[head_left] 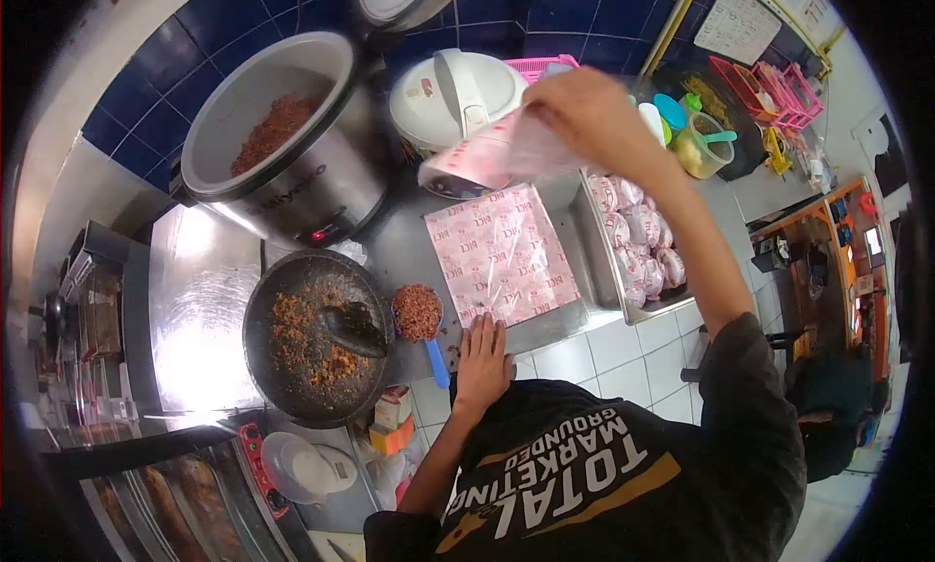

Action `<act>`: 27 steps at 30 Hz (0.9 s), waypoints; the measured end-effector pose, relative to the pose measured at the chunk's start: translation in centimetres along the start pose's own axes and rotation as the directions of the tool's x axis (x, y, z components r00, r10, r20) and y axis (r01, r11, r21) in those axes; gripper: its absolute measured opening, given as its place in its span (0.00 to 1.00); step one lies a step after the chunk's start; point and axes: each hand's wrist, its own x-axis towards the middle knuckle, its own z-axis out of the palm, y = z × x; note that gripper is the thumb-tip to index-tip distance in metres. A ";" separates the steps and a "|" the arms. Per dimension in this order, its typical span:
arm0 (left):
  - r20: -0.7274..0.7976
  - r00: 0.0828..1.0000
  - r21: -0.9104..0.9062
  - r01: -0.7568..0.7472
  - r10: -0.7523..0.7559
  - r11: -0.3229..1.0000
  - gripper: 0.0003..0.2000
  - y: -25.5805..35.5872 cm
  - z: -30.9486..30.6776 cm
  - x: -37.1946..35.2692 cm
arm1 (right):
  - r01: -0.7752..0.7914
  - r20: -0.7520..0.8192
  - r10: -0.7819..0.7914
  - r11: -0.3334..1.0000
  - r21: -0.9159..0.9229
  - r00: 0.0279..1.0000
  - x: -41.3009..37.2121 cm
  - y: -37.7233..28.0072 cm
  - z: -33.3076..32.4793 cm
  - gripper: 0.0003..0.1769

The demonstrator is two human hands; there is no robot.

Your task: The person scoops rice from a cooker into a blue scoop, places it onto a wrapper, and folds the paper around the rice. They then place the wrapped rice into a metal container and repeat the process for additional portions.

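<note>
Wrapper sheet: printed paper, lifted clear of the counter at 12 o'clock from the paper stack, curling in the air.
Right hand: closed around the sheet's upper edge, arm stretched out over the counter.
Left hand: flat, fingers together, pressing on the counter at the stack's 6 o'clock edge; holds nothing.
Paper stack: lies flat mid-counter, top sheet bare, no food on it.
Blue-handled scoop: heaped with reddish rice, resting at 9 o'clock from the stack, against the dark pan.
Done: metal tray at 3 o'clock from the stack already filled with wrapped parcels.
Left: one portion measured but not yet wrapped; more rice in the big cooker at 10 o'clock, scraps in the pan.
Writing: red repeating logo on the paper and parcels, roughly "DKC", too small to be sure; cooker body seems to read "Miyako"; shirt reads "TOTAL MARKETING GROUNDED".
</note>
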 end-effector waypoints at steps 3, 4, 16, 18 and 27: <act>-0.073 0.997 -0.049 -0.006 0.003 0.999 0.31 0.1 -0.8 -0.9 | -0.407 -0.143 0.442 0.887 0.221 0.886 -0.8 -1.9 -4.5 0.10; -0.139 0.989 -0.098 0.032 -0.045 0.995 0.30 0.0 -0.9 -2.0 | -0.413 -0.137 0.447 0.884 0.220 0.884 -2.2 -2.0 -3.6 0.10; -0.250 0.748 0.034 0.642 -0.615 0.766 0.26 -1.9 -1.3 -4.4 | -0.790 0.000 1.000 0.012 0.612 0.016 -29.0 -17.2 23.0 0.15; -0.254 0.744 0.063 0.651 -0.618 0.757 0.25 -2.4 -1.6 -3.2 | -0.454 0.322 0.887 -0.449 0.770 -0.332 -29.6 -18.9 21.9 0.18; -0.261 0.731 -0.381 0.522 -0.630 0.763 0.14 -6.9 1.0 -2.3 | -0.392 0.571 0.737 -0.676 0.624 -0.361 -31.2 -21.1 19.0 0.18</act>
